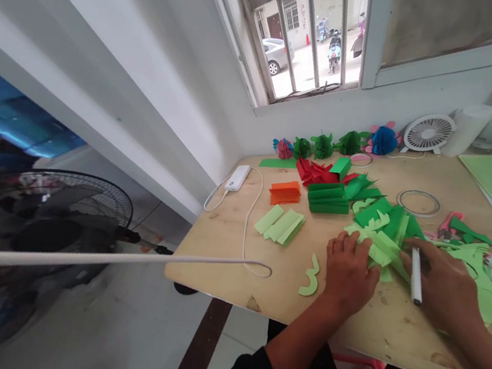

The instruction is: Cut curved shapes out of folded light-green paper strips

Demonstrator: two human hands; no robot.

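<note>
Light green folded paper [379, 247] lies on the wooden table between my two hands. My left hand [349, 272] rests on its left part, palm down with the fingers spread. At its right side, my right hand [437, 285] holds a white marker [416, 275] with a dark end, which points toward the table's front edge. The right fingertips are partly hidden behind the marker and paper. Cut light green curved pieces [310, 276] lie left of my left hand. Dark green paper [405, 224] sits just beyond the folded paper.
Pleated dark green [329, 198], orange [285, 193] and light green [280, 225] papers are on the table. A white power bank [238, 178] has a cable crossing the front left. Pink scissors [451, 222] and paper scraps lie right. Paper flowers [323, 146] and a small fan [429, 134] line the wall.
</note>
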